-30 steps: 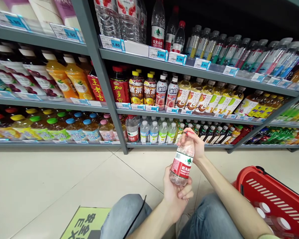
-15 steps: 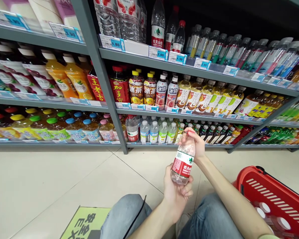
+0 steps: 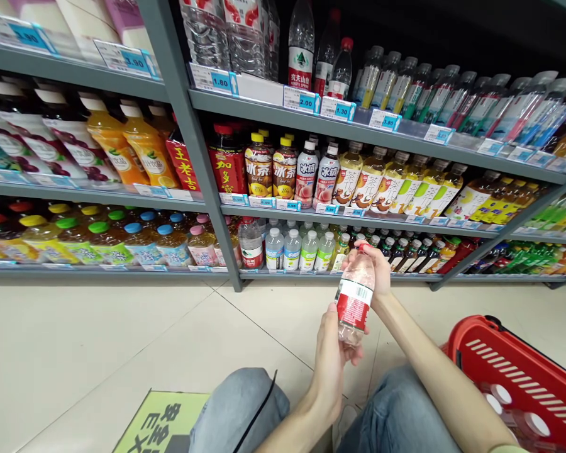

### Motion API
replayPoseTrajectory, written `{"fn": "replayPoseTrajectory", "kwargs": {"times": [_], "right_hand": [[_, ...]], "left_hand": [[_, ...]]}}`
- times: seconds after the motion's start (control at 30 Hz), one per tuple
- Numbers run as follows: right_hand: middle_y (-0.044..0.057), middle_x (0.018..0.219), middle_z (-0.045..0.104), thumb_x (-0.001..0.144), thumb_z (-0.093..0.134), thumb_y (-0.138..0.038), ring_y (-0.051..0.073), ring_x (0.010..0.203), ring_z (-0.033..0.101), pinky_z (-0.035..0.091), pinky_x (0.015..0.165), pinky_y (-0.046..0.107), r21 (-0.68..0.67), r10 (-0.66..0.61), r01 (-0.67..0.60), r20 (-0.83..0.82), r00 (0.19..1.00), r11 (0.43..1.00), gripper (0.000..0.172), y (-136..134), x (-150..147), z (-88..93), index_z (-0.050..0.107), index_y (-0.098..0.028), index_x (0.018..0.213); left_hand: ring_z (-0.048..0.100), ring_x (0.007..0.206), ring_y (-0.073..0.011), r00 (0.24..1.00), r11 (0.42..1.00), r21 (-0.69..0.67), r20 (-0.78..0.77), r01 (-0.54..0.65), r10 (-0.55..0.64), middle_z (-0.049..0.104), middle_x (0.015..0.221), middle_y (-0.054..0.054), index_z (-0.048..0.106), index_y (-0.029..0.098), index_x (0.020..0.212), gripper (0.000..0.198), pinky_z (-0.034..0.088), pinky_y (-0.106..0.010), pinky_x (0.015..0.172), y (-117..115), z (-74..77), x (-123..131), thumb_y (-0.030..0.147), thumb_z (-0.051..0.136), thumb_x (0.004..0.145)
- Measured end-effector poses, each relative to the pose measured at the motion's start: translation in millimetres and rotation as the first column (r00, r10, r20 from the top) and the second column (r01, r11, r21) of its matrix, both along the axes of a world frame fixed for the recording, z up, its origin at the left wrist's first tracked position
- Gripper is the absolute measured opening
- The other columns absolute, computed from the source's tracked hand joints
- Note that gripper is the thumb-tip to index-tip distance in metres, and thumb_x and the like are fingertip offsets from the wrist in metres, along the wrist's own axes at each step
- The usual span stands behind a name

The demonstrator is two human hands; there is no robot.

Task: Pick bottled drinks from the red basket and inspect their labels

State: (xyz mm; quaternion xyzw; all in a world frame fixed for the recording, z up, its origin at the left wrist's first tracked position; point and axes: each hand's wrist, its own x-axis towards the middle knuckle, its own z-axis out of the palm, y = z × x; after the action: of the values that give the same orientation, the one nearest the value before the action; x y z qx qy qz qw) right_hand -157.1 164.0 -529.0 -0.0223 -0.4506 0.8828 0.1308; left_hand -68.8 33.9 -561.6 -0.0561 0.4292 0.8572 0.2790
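Between my two hands is a clear water bottle (image 3: pixel 354 305) with a red cap and a red and white label, tilted slightly with its cap toward the shelves. My left hand (image 3: pixel 332 346) grips its lower part, thumb along the near left side and fingertips showing past the base on the right. My right hand (image 3: pixel 378 267) is closed around the cap and neck, so the cap is partly covered. The label's barcode side faces me. Beyond the bottle, small drink bottles (image 3: pixel 324 251) line the bottom shelf.
A red shopping basket (image 3: pixel 523 365) holding several white-capped bottles stands at my right on the tiled floor (image 3: pixel 146 327). Grey shelving (image 3: pixel 207 163) packed with drinks rises in front. A green floor sign (image 3: pixel 163 418) lies at lower left, beside my knee (image 3: pixel 245 402).
The bottle has turned about its long axis, so the barcode now faces me instead of the brand name. Both hands have shifted slightly right with it, and it stands a little more upright.
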Motion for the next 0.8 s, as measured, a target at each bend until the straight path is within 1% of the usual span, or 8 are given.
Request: {"fn": "replayPoseTrajectory", "kwargs": {"times": [0.17, 0.33, 0.43, 0.5, 0.57, 0.63, 0.73, 0.8], "right_hand": [[-0.001, 0.061, 0.066, 0.075, 0.065, -0.037, 0.019, 0.057, 0.065, 0.053, 0.056, 0.030, 0.000, -0.018, 0.018, 0.023, 1.000, 1.000, 0.019, 0.3, -0.6, 0.4, 0.063, -0.023, 0.087], [0.000, 0.066, 0.068, 0.077, 0.067, -0.037, 0.018, 0.062, 0.068, 0.055, 0.058, 0.028, -0.004, -0.017, 0.017, 0.009, 1.000, 1.000, 0.022, -0.9, 0.1, 1.1, 0.064, -0.022, 0.093], [0.000, 0.068, 0.069, 0.078, 0.069, -0.037, 0.018, 0.066, 0.068, 0.055, 0.060, 0.027, -0.013, -0.007, 0.007, 0.019, 1.000, 1.000, 0.022, -1.5, 0.6, 1.9, 0.064, -0.022, 0.093], [0.001, 0.071, 0.071, 0.079, 0.070, -0.039, 0.019, 0.069, 0.069, 0.056, 0.060, 0.027, -0.011, 0.017, -0.017, 0.036, 0.999, 1.000, 0.023, -1.1, 0.8, 2.2, 0.063, -0.022, 0.093], [0.002, 0.078, 0.073, 0.079, 0.071, -0.040, 0.019, 0.073, 0.071, 0.056, 0.062, 0.028, -0.010, 0.046, -0.045, 0.060, 0.997, 0.999, 0.024, 0.1, 0.8, 1.9, 0.064, -0.021, 0.093], [0.004, 0.084, 0.074, 0.079, 0.071, -0.040, 0.020, 0.077, 0.071, 0.058, 0.065, 0.029, -0.015, 0.082, -0.081, 0.083, 0.993, 0.997, 0.026, 1.4, 1.0, 0.7, 0.065, -0.020, 0.095], [0.007, 0.090, 0.075, 0.079, 0.071, -0.041, 0.022, 0.078, 0.072, 0.059, 0.069, 0.032, -0.026, 0.166, -0.164, 0.122, 0.979, 0.986, 0.030, 1.2, 1.2, -2.6, 0.066, -0.017, 0.096], [0.008, 0.091, 0.074, 0.080, 0.070, -0.043, 0.022, 0.077, 0.072, 0.060, 0.068, 0.034, -0.038, 0.223, -0.220, 0.160, 0.962, 0.975, 0.032, -1.2, 1.1, -4.7, 0.067, -0.015, 0.096]], "left_hand": [[0.068, 0.072, -0.0204, 0.974, 0.984, -0.146, -0.217, -0.100, 0.067, 0.068, 0.098, -0.010, 0.043, 0.019, 0.115, 0.064, 0.049, -0.028, 0.055, 3.2, -9.4, 4.3, 0.073, 0.058, 0.083], [0.064, 0.093, -0.0203, 0.931, 0.963, -0.209, -0.355, -0.168, 0.086, 0.065, 0.113, -0.009, 0.042, 0.024, 0.129, 0.054, 0.051, -0.030, 0.074, 1.2, -12.6, 9.9, 0.052, 0.064, 0.089], [0.061, 0.104, -0.0214, 0.888, 0.938, -0.232, -0.439, -0.259, 0.136, 0.061, 0.123, -0.010, 0.045, 0.024, 0.130, 0.052, 0.048, -0.031, 0.088, -0.7, -10.6, 7.5, 0.042, 0.069, 0.088], [0.059, 0.111, -0.0233, 0.842, 0.900, -0.264, -0.511, -0.347, 0.174, 0.058, 0.127, -0.010, 0.047, 0.024, 0.129, 0.053, 0.046, -0.033, 0.094, -2.9, -7.8, 3.4, 0.036, 0.073, 0.084], [0.057, 0.113, -0.0253, 0.767, 0.837, -0.298, -0.609, -0.459, 0.204, 0.056, 0.124, -0.009, 0.053, 0.025, 0.126, 0.054, 0.045, -0.035, 0.096, -6.4, -4.3, -1.9, 0.029, 0.078, 0.079], [0.057, 0.111, -0.0267, 0.654, 0.755, -0.310, -0.729, -0.578, 0.202, 0.056, 0.117, -0.008, 0.058, 0.026, 0.121, 0.052, 0.047, -0.036, 0.095, -11.1, -1.0, -7.3, 0.024, 0.081, 0.074], [0.057, 0.110, -0.0277, 0.412, 0.635, -0.241, -0.901, -0.734, 0.134, 0.057, 0.112, -0.008, 0.063, 0.027, 0.117, 0.047, 0.047, -0.039, 0.095, -19.1, -0.5, -13.5, 0.014, 0.077, 0.074], [0.056, 0.110, -0.0271, 0.235, 0.582, -0.149, -0.969, -0.799, 0.074, 0.063, 0.114, -0.008, 0.065, 0.029, 0.114, 0.045, 0.047, -0.040, 0.095, -24.1, -4.0, -15.5, 0.006, 0.070, 0.077]]}}
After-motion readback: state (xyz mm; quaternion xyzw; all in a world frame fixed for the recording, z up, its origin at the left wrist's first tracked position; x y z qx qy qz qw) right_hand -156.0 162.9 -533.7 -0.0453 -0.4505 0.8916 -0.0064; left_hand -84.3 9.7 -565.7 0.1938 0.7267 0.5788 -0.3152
